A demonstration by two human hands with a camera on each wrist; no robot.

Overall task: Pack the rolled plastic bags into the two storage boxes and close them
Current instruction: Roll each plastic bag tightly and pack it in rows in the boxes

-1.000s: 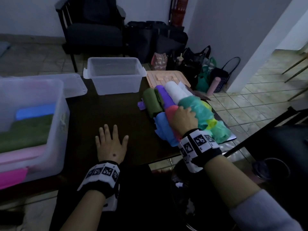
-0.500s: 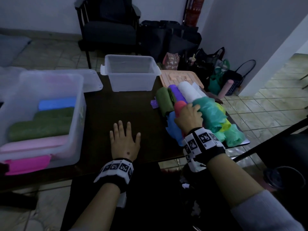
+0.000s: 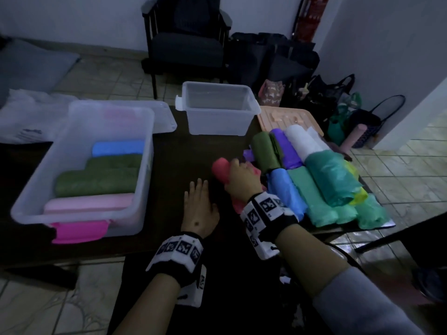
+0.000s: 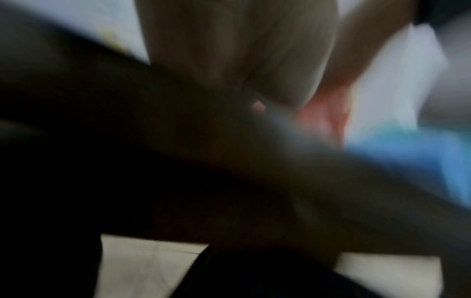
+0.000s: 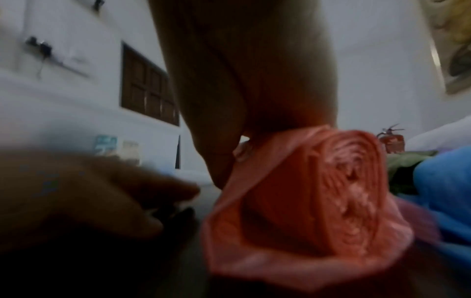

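My right hand (image 3: 242,176) grips a red rolled plastic bag (image 3: 221,169), lifted off the pile and tilted over the dark table (image 3: 198,151); the right wrist view shows the roll's spiral end (image 5: 318,191). Flat on the table, just left of the roll, lies my left hand (image 3: 199,206) with straight fingers. The large clear box (image 3: 145,131) at left holds blue, green and pink rolls. A smaller clear box (image 3: 217,110) stands empty at the back. The pile of rolls (image 3: 321,175) lies at right: green, purple, white, blue, teal.
A peach lid (image 3: 285,117) lies behind the pile, and a clear lid (image 3: 167,117) behind the large box. A pink lid (image 3: 79,230) sticks out under that box's front. A chair (image 3: 186,44) and bags (image 3: 314,93) stand beyond the table.
My right hand has pulled the red roll out of the pile and carried it leftward, towards my left hand. The left hand has stayed flat on the table.
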